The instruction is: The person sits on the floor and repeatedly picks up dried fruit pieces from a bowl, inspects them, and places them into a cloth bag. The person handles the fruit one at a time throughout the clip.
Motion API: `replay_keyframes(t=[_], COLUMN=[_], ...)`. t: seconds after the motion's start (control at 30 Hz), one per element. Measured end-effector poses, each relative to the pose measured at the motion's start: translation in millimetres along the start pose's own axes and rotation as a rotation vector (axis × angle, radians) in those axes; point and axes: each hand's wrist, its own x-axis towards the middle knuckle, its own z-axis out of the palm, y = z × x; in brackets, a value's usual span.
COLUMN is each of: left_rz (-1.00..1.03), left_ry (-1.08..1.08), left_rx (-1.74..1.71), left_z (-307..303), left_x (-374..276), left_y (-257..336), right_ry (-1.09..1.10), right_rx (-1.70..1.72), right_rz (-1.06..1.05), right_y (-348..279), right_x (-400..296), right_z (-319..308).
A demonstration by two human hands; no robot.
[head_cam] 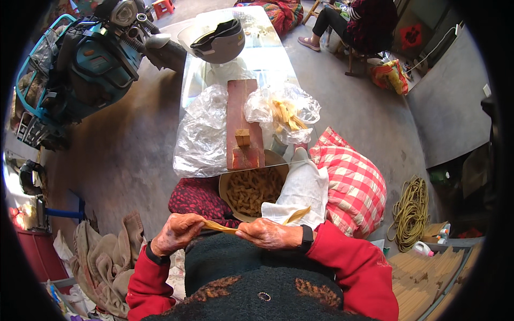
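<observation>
My left hand (177, 233) and my right hand (270, 233) pinch opposite ends of a flat yellow strip (220, 227), stretched between them above my lap. A similar strip (298, 215) rests on the white cloth (306, 188) across my leg, just beyond my right hand. Past my hands, partly under the table's edge, a round basin (284, 170) holds many short, twisted yellow-brown pieces (253, 192). More yellow strips (287, 115) lie in a clear plastic bag (257, 105) on the table.
The glass-topped table (277, 76) carries a reddish board with a wooden block (242, 137), crumpled plastic sheeting (202, 136) and a grey helmet (225, 42). Left stands a blue electric vehicle (96, 60); right are a checked quilt (353, 180) and coiled rope (411, 212). A person (361, 28) sits beyond.
</observation>
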Motion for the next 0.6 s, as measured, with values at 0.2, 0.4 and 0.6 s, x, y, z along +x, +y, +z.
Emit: replay_keyframes(t=[0.2,0.4,0.6], left_rz=[0.168,0.020,0.182], left_ry=[0.024,-0.192,-0.303], left_rx=[0.531,-0.709,-0.038], left_z=[24,56,35], left_x=[-3,-12,-36], left_y=[16,5,-1], right_ry=[-0.020,-0.156,-0.252], right_rx=[-0.054,-0.031,-0.007], right_rz=[0.004,0.017,0.084], right_y=[2,-1,-16], right_x=[10,-3,-7], right_z=[2,2,4])
